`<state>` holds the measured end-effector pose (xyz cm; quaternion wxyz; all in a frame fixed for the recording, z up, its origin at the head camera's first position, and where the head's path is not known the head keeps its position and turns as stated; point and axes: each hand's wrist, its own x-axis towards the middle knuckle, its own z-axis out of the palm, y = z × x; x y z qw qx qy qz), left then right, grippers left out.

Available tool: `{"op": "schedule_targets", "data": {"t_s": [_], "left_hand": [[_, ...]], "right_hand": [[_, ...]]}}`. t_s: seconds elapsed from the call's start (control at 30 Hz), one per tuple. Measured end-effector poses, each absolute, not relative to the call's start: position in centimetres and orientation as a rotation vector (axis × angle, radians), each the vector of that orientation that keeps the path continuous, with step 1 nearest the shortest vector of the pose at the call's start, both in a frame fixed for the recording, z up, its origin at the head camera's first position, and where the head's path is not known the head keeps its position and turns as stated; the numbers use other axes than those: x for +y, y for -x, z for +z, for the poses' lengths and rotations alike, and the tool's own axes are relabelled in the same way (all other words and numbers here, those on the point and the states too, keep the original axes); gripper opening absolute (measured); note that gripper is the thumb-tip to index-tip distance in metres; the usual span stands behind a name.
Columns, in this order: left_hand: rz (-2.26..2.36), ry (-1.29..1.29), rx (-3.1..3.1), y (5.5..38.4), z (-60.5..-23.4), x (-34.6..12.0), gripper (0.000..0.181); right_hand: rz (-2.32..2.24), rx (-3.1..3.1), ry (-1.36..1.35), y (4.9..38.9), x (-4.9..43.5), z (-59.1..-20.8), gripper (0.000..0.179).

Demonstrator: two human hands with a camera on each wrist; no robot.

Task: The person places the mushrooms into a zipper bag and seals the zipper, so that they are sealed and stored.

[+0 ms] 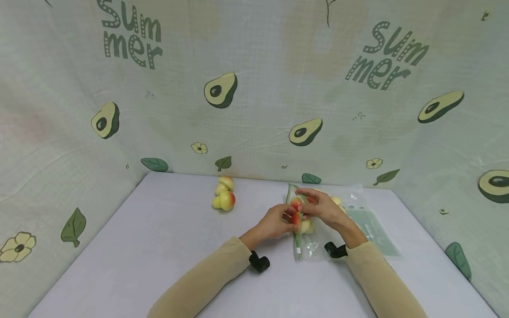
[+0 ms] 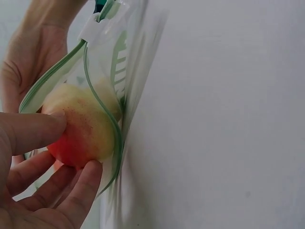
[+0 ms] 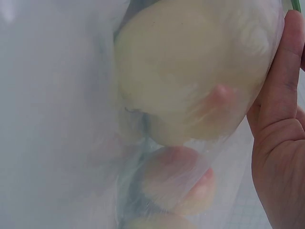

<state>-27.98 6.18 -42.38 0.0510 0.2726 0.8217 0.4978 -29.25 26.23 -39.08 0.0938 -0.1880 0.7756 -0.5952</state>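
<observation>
With my left hand I pinch a red-and-yellow peach at the mouth of the plastic bag; my right hand holds its edge, more fruit inside.

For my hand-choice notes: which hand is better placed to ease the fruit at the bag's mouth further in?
Left, I'd judge: the left hand has its thumb and fingers around that fruit, while the right hand appears to hold the bag, better suited to steadying.
</observation>
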Motion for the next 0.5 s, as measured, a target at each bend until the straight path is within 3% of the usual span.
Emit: {"op": "schedule_targets", "data": {"t_s": [0.5], "left_hand": [[1.519,-0.824,2.513,27.88,-42.20,6.52,0.035]], "right_hand": [[-1.779,2.289,0.569,29.28,26.32,-39.09,0.062]]}}
